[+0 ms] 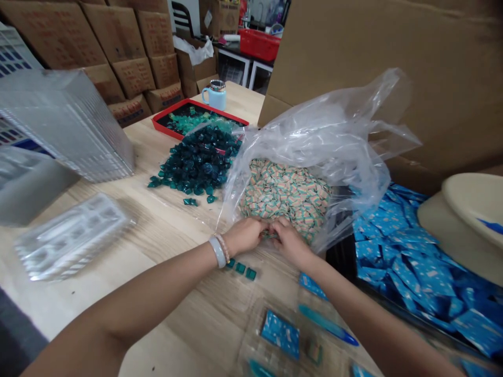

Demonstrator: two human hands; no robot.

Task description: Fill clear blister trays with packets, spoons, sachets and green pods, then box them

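Observation:
Both my hands meet at the mouth of a clear plastic bag (326, 141) filled with small peach-and-green wrapped candies (286, 191). My left hand (245, 235), with bracelets on the wrist, has its fingers curled around a few of these candies at the bag's near edge. My right hand (288, 242) is curled beside it, touching it, fingers pinched on the same small pieces. Three loose teal candies (240, 268) lie on the wooden table (165, 230) just under my left wrist.
A heap of dark teal candies (198, 159) lies before a red tray (173, 112) and a blue mug (215, 94). Clear blister trays (70, 233) sit left. Blue sachets (412, 251) fill a bin right, beside cream bowls (467, 209). A partly filled tray (283, 335) lies near. Cardboard boxes behind.

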